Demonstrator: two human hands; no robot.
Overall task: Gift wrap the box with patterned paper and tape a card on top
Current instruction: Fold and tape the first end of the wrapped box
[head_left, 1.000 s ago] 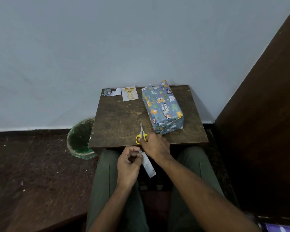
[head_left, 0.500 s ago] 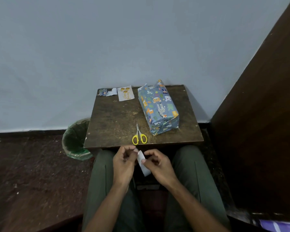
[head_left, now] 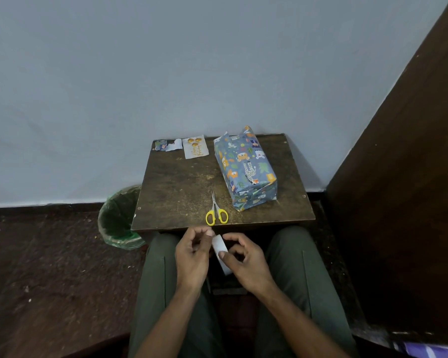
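Wrapped box [head_left: 246, 171] lies on the right half of the table [head_left: 181, 187], long axis running from the far edge toward the near edge, slightly angled; blue paper printed with cartoon animals and leaves, loose paper flaps standing up at its far end, near end folded shut. Card [head_left: 195, 150] lies flat at the far edge, just left of the box, white with gold decoration and gold script too small to read. Left of the card, at the far left corner, a scrap of the patterned paper [head_left: 160, 145] and a torn white scrap [head_left: 174, 145]. Yellow-handled scissors [head_left: 216, 211] lie closed near the near edge, tips pointing away, just beside the box's near end. Table top is dark, scuffed brown wood with pale speckling. Plain pale blue-grey wall behind, dark skirting, dark speckled floor, dark wooden panel at right, green-lined bin [head_left: 119, 218] on the floor by the table's left side. Below the near edge, over the lap in green trousers, both hands hold a white strip [head_left: 221, 250]: left hand [head_left: 193, 254] with fingers curled, thumb tip at the strip's upper end; right hand [head_left: 243, 257] pinching it between thumb and curled fingers, forefinger arched above.
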